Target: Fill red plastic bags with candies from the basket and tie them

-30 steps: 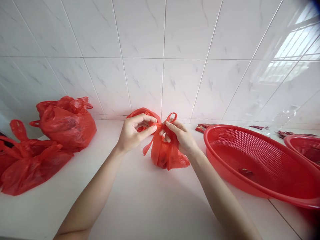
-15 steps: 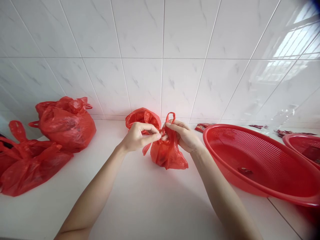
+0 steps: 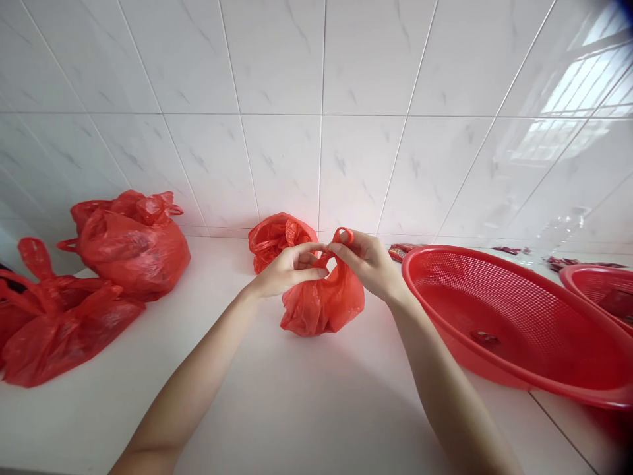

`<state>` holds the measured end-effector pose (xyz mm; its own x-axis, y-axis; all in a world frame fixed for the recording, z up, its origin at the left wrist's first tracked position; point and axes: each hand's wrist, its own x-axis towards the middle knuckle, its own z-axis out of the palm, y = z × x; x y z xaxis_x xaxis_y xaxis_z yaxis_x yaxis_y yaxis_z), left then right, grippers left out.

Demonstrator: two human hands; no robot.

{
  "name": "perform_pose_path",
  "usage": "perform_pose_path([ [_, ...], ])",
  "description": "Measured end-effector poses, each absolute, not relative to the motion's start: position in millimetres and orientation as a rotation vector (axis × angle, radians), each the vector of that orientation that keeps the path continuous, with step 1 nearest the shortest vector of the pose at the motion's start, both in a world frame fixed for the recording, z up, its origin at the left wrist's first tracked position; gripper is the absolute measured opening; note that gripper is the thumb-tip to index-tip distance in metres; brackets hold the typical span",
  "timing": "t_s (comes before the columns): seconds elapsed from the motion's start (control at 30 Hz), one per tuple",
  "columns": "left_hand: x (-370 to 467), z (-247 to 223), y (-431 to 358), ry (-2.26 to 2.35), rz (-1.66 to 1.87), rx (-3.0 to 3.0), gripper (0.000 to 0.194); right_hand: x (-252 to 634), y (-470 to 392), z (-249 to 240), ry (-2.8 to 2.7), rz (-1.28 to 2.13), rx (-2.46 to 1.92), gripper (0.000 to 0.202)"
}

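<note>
Short of the white counter's (image 3: 277, 409) back edge, a small red plastic bag (image 3: 324, 307) seems to rest its weight on the surface, which would leave both hands free for its handles. The right hand (image 3: 349, 254) pinches a looped handle (image 3: 345, 235) between thumb and finger; the left hand's (image 3: 319, 260) thumb and fingers stand slightly parted at the strap, and I can't tell whether they grip it.

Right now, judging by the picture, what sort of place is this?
Probably a kitchen or similar work area: a tiled wall, a white counter and a red perforated basket suggest it.
</note>
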<state>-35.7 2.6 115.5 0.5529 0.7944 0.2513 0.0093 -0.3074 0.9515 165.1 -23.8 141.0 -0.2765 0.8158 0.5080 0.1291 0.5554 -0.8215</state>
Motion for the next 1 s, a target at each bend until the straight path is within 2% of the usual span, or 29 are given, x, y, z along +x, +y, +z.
perform_pose_path([
  [0.2,-35,122,1,0.598,1.026,1.573,0.054,165,-29,145,-1.754,0.852,-0.717,0.022],
  [0.37,-33,119,4,0.623,1.123,1.332,0.041,165,-29,145,-1.809,0.869,-0.664,0.025],
  [0.53,-28,115,6,0.615,0.968,1.337,0.015,168,-21,139,-1.857,1.003,-0.614,0.024],
  [0.8,-24,110,8,0.603,0.995,1.244,0.02,172,-16,136,-1.924,1.039,-0.563,0.018],
  [1.0,-25,103,15,0.716,1.128,1.204,0.02,179,-11,134,-2.024,0.849,-0.669,0.017],
])
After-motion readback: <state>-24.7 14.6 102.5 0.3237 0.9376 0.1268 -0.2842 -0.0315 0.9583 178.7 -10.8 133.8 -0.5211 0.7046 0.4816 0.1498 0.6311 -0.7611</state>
